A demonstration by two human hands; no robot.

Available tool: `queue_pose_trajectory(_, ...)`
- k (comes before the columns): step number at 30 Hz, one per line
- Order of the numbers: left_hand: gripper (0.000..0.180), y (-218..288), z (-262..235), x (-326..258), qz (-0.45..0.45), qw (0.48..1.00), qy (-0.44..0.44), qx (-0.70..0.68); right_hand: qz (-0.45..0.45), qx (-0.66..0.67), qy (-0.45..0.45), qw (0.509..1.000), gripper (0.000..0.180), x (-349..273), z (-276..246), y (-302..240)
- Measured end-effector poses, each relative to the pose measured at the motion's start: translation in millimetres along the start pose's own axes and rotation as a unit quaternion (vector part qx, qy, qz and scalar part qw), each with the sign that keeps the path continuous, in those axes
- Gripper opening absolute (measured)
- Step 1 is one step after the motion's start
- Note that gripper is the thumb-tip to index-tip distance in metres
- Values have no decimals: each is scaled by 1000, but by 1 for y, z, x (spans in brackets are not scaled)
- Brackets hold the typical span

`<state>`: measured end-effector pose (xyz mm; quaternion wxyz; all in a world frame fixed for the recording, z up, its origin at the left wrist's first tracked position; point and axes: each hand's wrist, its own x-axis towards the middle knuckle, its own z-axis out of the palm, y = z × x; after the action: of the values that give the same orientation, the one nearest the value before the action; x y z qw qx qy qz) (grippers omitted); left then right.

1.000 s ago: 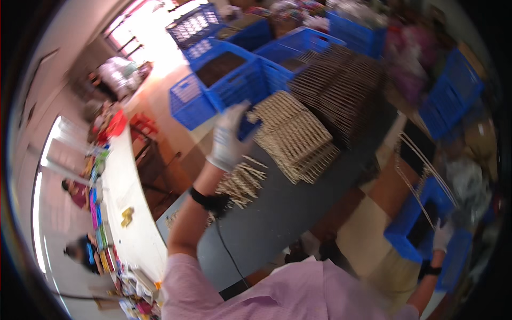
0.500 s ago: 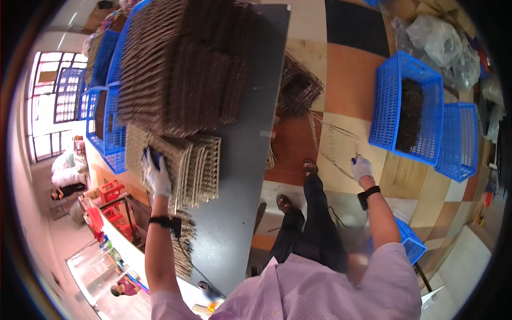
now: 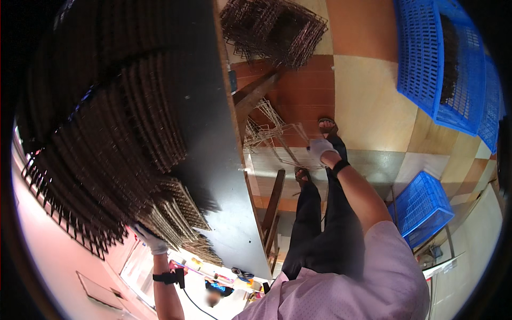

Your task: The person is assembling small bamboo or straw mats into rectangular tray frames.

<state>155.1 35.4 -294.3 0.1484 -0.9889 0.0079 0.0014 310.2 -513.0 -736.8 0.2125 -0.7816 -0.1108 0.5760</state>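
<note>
Frame (image 3: 288, 153): grasped in right hand (image 3: 321, 151), extending to its left. Stack (image 3: 178, 212): on counter (image 3: 232, 224), beside left hand (image 3: 151, 241), grip unclear.

Left: stacked lattice panels (image 3: 128, 138) on a table (image 3: 229, 213). Right of it, a lattice pile (image 3: 277, 32) on the floor (image 3: 373, 96); crates (image 3: 421, 58) farther right.

lower-right blue crate (image 3: 426, 205) | multicoloured tiled floor (image 3: 370, 101) | co-worker (image 3: 220, 288), dark top

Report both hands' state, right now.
Left hand: at the pale rack stack; whether its grip is closed cannot be told.
Right hand: closed, holding a pale wire frame.
</note>
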Motion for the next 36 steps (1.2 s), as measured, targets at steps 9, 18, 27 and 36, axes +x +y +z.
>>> queue_pose_trajectory(9, 111, 3, -22, -5, -143, 982, -70, -99, -130, 22, -20, 991, 42, 160, 69, -92)
queue_pose_trajectory(18, 79, 37, -16, 21, -128, 981, -55, -134, -2, 105, 53, 993, 42, 207, 126, -31)
queue_pose_trajectory(27, 69, 63, 14, 50, -363, 926, 10, -100, -49, -83, 122, 988, 45, -6, -9, 14)
queue_pose_trajectory(36, 69, 51, -42, 73, -386, 862, -1, -330, -568, -134, 188, 790, 30, -273, -140, -311)
